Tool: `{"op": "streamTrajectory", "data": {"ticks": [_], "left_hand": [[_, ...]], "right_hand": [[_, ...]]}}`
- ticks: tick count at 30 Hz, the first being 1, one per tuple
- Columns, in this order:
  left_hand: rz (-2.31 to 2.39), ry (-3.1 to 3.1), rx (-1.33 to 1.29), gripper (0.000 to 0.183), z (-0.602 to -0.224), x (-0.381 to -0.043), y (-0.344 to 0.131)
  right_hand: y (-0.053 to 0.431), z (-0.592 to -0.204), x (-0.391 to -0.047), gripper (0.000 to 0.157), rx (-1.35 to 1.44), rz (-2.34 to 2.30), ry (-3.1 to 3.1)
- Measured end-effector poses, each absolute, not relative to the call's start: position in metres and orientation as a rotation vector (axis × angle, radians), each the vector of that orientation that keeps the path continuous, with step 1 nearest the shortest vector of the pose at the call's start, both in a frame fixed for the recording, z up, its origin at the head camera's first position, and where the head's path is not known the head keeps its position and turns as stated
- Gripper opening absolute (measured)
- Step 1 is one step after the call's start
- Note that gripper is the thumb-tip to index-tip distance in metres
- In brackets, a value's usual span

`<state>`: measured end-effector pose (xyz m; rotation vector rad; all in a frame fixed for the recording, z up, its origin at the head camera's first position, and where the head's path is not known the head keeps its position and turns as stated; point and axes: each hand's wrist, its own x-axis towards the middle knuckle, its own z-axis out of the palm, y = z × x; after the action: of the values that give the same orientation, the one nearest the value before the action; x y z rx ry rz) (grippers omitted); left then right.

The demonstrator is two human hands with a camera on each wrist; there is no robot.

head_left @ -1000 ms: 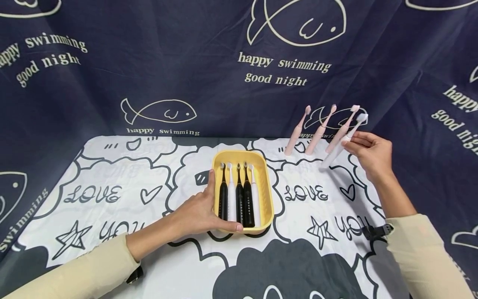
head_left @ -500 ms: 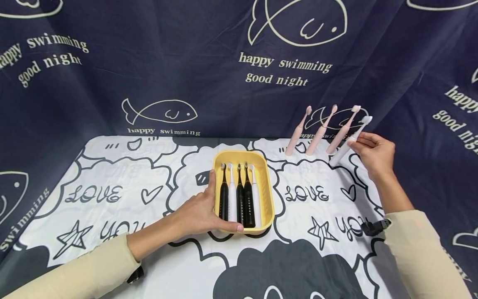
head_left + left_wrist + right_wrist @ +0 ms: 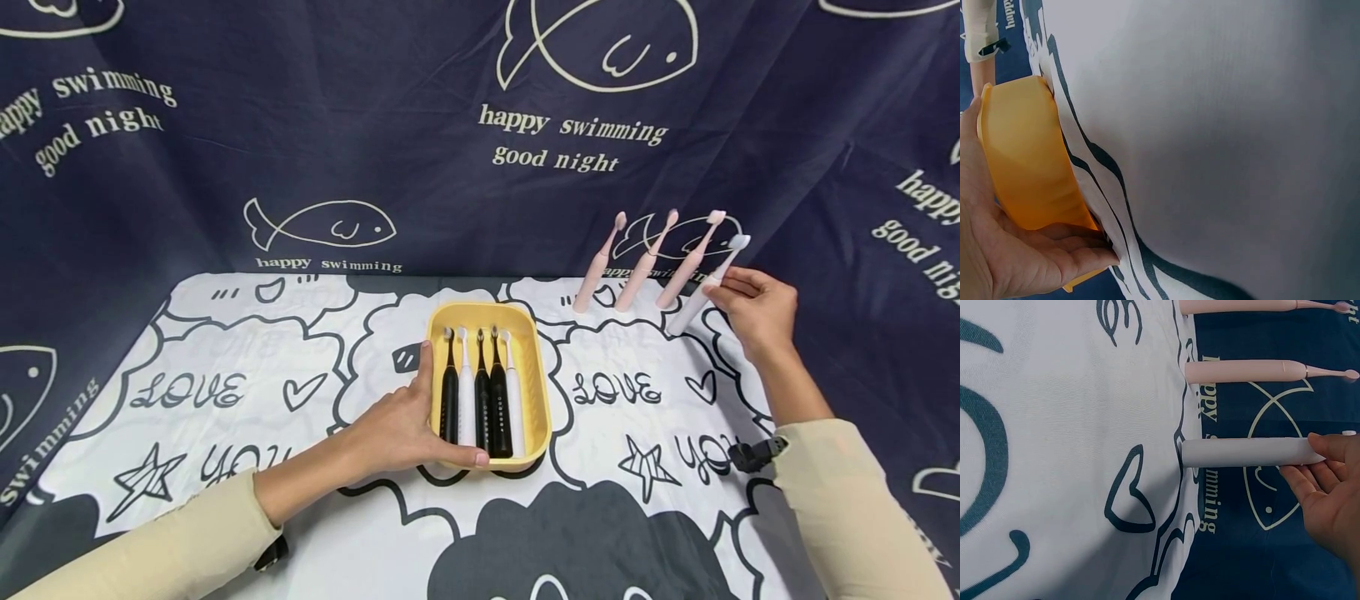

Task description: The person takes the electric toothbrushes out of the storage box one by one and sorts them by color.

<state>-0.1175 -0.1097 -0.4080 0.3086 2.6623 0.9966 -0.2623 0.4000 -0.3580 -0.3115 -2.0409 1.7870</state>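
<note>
At abt 2 o'clock from the yellow tray [image 3: 537,392], your R grip [image 3: 762,315] pinches the white toothbrush [image 3: 687,311] by its upper handle, base down at the surface [image 3: 360,542]; your L grip [image 3: 397,427] holds the tray at approx 7–9 o'clock. Toothbrush is prob. light, stiff, a bit slick; thin neck looks weakest, so take it by the handle. Long axis approx upright, bristle end up, twd 1 o'clock in head view.

A navy cloth [image 3: 420,108] printed in cream hangs behind a black-and-white patterned tablecloth [image 3: 592,450].
</note>
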Motion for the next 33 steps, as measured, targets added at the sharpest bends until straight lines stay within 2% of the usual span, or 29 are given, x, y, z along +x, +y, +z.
{"op": "streamTrajectory", "data": {"ticks": [33], "left_hand": [[0.940, 2.673, 0.294, 0.180, -0.409, -0.119, -0.110]], "right_hand": [[0.412, -0.377, -0.256, 0.043, -0.376, 1.898, -2.001]]}}
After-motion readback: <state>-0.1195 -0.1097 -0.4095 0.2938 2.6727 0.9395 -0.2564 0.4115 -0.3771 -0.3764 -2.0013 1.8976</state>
